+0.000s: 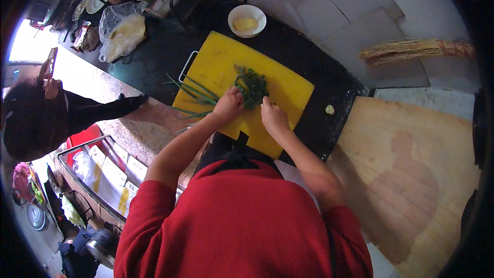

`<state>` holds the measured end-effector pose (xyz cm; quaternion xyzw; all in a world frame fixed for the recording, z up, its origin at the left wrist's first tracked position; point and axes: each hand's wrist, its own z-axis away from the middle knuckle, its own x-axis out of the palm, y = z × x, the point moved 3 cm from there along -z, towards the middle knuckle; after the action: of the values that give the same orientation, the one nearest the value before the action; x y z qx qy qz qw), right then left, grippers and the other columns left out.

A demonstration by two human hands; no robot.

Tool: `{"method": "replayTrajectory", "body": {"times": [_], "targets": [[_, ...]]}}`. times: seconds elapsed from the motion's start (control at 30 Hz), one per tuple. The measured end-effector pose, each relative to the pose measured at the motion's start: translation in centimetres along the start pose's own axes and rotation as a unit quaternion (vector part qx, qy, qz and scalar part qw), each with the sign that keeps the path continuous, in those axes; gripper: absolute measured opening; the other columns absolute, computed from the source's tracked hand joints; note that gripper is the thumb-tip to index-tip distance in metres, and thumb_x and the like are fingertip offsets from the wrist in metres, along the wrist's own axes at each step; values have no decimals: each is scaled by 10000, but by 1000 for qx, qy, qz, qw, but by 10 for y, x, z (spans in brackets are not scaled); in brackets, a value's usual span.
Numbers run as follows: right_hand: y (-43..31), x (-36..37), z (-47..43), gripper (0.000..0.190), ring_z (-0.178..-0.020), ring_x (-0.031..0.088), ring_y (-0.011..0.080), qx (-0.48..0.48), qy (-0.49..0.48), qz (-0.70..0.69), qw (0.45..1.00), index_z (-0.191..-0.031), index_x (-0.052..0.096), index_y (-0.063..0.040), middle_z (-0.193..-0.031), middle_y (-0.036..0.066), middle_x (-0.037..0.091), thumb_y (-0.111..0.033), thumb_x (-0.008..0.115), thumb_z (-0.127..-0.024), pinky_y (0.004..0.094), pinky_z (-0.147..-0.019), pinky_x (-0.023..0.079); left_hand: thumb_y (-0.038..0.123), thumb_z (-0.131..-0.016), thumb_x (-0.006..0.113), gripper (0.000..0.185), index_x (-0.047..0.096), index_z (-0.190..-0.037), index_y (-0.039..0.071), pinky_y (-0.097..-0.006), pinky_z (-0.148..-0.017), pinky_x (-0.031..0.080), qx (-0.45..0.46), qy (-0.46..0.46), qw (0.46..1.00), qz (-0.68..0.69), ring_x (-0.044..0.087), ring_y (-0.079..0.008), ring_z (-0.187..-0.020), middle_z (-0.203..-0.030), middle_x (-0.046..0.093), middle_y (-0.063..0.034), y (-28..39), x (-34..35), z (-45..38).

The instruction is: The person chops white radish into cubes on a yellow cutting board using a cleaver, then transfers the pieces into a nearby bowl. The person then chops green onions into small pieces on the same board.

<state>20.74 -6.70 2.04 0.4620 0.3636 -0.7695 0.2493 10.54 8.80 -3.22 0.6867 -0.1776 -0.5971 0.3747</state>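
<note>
A yellow cutting board (216,58) lies at an angle on the black countertop before me. Cut green leaves or scallion pieces (252,85) form a pile near its middle. My left hand (230,104) is closed around long scallion stalks (198,92), which stick out past the board's left edge. To the right of the pile, my right hand (274,116) has its fingers curled just above the board; whether it grips something is hidden. A dark rectangular shape shows at the board's near edge between my forearms, too unclear to name.
Behind the board stands a white bowl (247,13) with a yellowish piece inside. A plastic bag (122,36) with pale contents lies at the back left. A small pale green piece (329,109) is right of the board, beside a wooden board (409,162). Another person (34,116) stands at left.
</note>
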Motion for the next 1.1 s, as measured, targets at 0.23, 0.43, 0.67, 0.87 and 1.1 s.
{"method": "replayTrajectory", "body": {"times": [0.23,0.43,0.67,0.87,1.1], "targets": [[-15,-30,29,439,-776,690,388,-27,-101,68,992,-1328,465,8,-831,222,688,-71,506,-899,499,-666,545,92,-749,690,103,610,-788,39,-451,-856,483,3,10,1000,-13,539,-373,-1017,-1016,565,-155,2,2,-1],[4,48,-2,368,-703,664,405,3,-9,-6,1000,-1287,510,0,-779,219,676,-201,482,-979,537,-598,510,96,-761,709,151,592,-839,43,-459,-865,475,21,31,999,-2,524,-380,-1023,-1024,549,-153,0,6,10],[4,56,-4,391,-678,655,411,34,16,-26,999,-1291,509,-1,-769,223,674,-257,484,-997,530,-591,508,116,-762,731,247,586,-958,76,-465,-909,461,97,90,989,-59,497,-384,-1066,-1096,522,-132,19,-12,23],[-1,48,-7,392,-681,653,419,20,10,-11,1000,-1311,487,-5,-761,222,671,-247,464,-1004,539,-599,507,120,-765,729,235,599,-958,83,-462,-907,469,64,78,993,-55,496,-368,-1106,-1123,520,-127,13,-25,44],[-22,-12,12,389,-754,672,413,-24,-45,34,998,-1316,448,-6,-863,223,682,-131,469,-949,523,-657,531,130,-803,671,97,620,-859,68,-428,-849,492,17,47,998,-41,521,-330,-1043,-1018,567,-110,7,-13,42]]}}
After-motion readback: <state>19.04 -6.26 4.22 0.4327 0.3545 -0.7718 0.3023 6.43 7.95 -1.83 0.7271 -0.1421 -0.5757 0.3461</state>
